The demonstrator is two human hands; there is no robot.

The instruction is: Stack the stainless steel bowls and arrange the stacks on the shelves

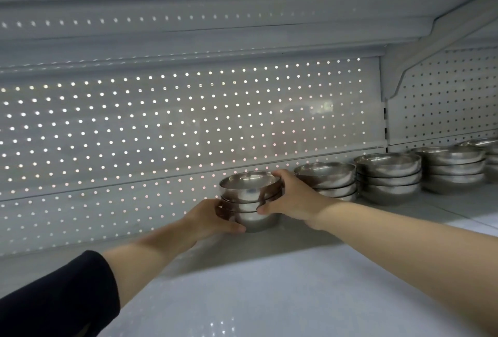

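On the shelf point(296, 239) stand five bowl stacks (rightmost cut off); left hand point(213, 218) and right hand point(293, 199) clasp the nearest three-bowl stack point(249, 199) between them, fingers curled.

1. Bowls point(250, 196) are showing shiny silver steel.
2. Shelf point(269, 296) is showing plain pale grey-white.
3. Back panel point(161, 126) is showing white with a regular grid of small, light-lit holes.
4. Sleeve point(54, 296) is showing dark navy-black.
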